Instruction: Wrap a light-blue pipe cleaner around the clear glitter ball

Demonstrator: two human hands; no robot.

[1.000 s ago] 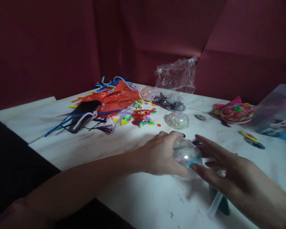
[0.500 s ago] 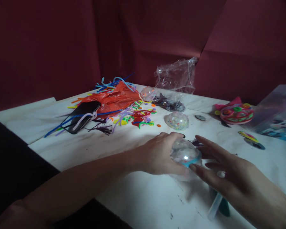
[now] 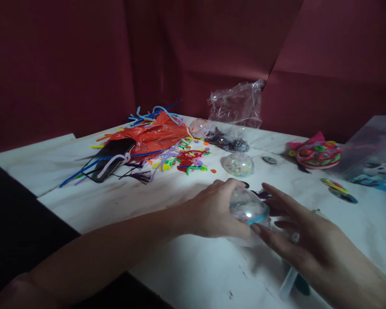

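Observation:
A clear plastic ball [image 3: 247,207] with a light-blue band round it is just above the white table, right of the middle. My left hand [image 3: 217,208] grips it from the left, thumb in front and fingers behind. On its right side, my right hand [image 3: 296,227] has its fingers spread, and the thumb tip is at the blue band. A white stick-like tube [image 3: 288,281] and a dark green object [image 3: 302,285] lie partly hidden under my right hand. Behind the ball lie a dark tassel [image 3: 262,194] and a clear dome with coloured dots [image 3: 238,165].
At the left are a black phone [image 3: 111,161], a red plastic bag [image 3: 148,137] and scattered coloured pipe cleaners [image 3: 193,159]. A clear bag [image 3: 236,105] stands at the back. A decorated pink piece [image 3: 320,153] and a printed bag [image 3: 373,165] are at the right.
The ball and my right hand's thumb have shifted very slightly left. My left hand still grips the ball, and the scene has dropped a little in the view.

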